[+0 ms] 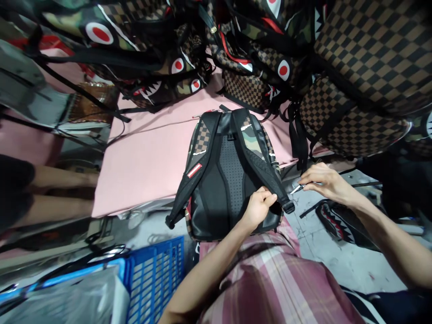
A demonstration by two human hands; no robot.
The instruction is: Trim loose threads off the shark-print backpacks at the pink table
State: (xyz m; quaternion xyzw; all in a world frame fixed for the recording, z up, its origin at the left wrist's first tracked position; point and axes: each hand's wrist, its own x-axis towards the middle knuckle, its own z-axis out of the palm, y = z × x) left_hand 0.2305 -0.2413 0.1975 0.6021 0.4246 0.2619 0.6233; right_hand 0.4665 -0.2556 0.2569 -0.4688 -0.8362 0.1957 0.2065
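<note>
A black backpack (216, 180) with checkered and camouflage patches lies with its straps up, partly on the pink table and partly over my lap. My left hand (259, 208) is closed on the right-hand shoulder strap (261, 168) near its lower end. Just right of that strap end, my right hand (324, 182) grips a small pointed metal tool (297, 189), which looks like thread snips. Its tip points toward the strap end, and I cannot tell whether they touch. The other shoulder strap (189, 189) hangs loose on the left, with a red label (194, 170) on it.
More shark-face and checkered backpacks (337, 108) crowd the back and right of the pink table (141, 166). Blue plastic crates (155, 279) stand at lower left. Another bag (340, 225) lies on the floor at right. A person's legs (60, 193) show at left.
</note>
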